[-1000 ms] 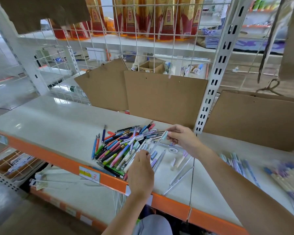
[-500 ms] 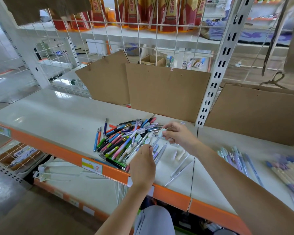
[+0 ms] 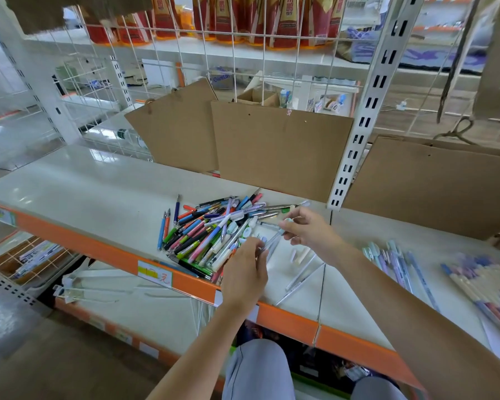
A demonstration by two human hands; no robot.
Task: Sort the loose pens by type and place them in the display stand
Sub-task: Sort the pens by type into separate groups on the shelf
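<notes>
Dozens of loose pens lie heaped at the centre of the frame on a pale shelf with an orange front edge. The heap is a tangle of barrels pointing every way: blue, orange, green, pink, black, lilac and white, many with pale caps. Two blue and orange pens lie side by side at its left edge, a little apart from the rest.

At the heap's right edge both hands meet on one clear pen with a pale mint cap. The right hand pinches the capped end between thumb and fingertips; the left hand, seen from the back, has its fingers curled round the lower end of the same pen.

Just below and right of the hands, a few white and clear pens lie spread on the shelf. Further right, a row of pastel-capped pens lies in a sorted group, and at the right edge of the frame sits another blurred group of cream and blue pens.

Brown cardboard sheets lean behind the heap against a white wire grid, beside a slotted white upright.
</notes>
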